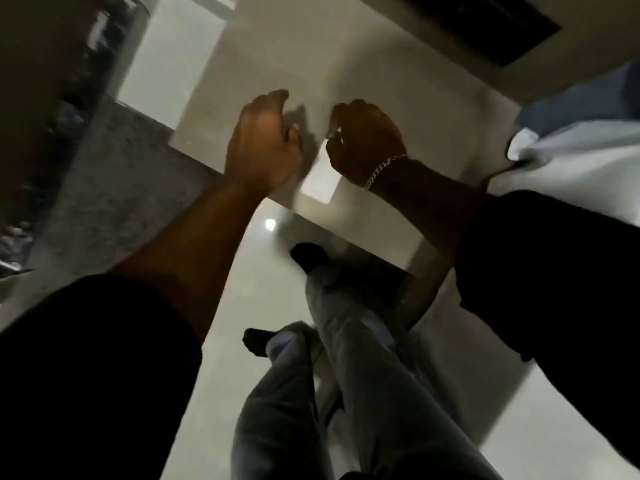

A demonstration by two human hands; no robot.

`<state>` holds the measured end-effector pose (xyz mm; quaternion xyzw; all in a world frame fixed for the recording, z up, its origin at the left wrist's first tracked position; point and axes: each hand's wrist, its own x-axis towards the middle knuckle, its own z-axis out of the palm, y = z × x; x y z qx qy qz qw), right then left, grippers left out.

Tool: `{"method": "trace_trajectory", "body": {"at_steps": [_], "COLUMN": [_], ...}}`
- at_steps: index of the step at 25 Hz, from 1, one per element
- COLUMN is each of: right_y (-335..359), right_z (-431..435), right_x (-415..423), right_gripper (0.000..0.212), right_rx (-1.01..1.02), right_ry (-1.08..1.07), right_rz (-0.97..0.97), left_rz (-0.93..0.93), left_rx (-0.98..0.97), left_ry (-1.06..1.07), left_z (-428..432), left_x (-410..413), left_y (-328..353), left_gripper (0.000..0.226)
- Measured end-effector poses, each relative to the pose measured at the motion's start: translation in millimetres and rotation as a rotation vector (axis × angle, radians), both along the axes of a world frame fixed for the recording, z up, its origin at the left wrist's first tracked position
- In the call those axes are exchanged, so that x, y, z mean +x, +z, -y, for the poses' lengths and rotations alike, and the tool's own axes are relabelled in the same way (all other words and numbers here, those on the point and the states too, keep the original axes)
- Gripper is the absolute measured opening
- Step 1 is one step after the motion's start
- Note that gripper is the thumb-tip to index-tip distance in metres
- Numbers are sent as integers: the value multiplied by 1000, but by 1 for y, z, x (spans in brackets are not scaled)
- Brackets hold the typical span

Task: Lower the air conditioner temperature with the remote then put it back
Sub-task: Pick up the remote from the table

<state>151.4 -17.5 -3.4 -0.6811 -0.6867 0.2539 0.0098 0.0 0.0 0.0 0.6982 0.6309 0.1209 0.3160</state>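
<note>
The picture is dim, tilted and motion-blurred. A white, slim remote [319, 180] hangs just over the near edge of a white table [433, 109]. My right hand [367, 140], with a silver chain at the wrist, is curled around the remote's upper end. My left hand [266, 143] hovers right next to the remote on its left, fingers loosely bent and holding nothing. Whether it touches the remote I cannot tell. No air conditioner is in view.
A dark flat rectangle [485, 26] lies at the table's far side. Pale blue and white cloth [571, 133] lies at the right. Below are my legs in grey trousers [349, 358], a glossy light floor and a grey rug [121, 174] at the left.
</note>
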Motion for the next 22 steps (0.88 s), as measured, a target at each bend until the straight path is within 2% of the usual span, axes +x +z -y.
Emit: {"method": "trace_trajectory", "body": {"at_steps": [3, 6, 9, 12, 13, 17, 20, 22], "right_y": [-47, -76, -90, -94, -92, -53, 5, 59], "right_z": [19, 34, 34, 34, 36, 31, 11, -3], "right_x": [12, 3, -6, -9, -11, -36, -68, -97], "right_gripper": [35, 41, 41, 32, 29, 29, 39, 32], "right_rx": [-78, -81, 37, 131, 139, 175, 156, 139], "right_ry": [-246, -444, -579, -620, -598, -549, -578, -506], "right_rz": [33, -145, -318, -344, -362, -488, -639, -739], "left_rz": [7, -15, 72, 206, 244, 404, 546, 605], "left_rx": [-126, -229, -335, -494, -556, -586, -550, -467], "left_ry": [-16, -80, 52, 226, 265, 438, 548, 581], "left_z": [9, 10, -1, -6, -5, 3, 8, 11], "left_x": [27, 44, 52, 49, 44, 7, -34, -68], "left_y": [-51, -83, -97, -96, -93, -47, 19, 78], "left_gripper": [44, 25, 24, 17, 21, 22, 26, 25]}}
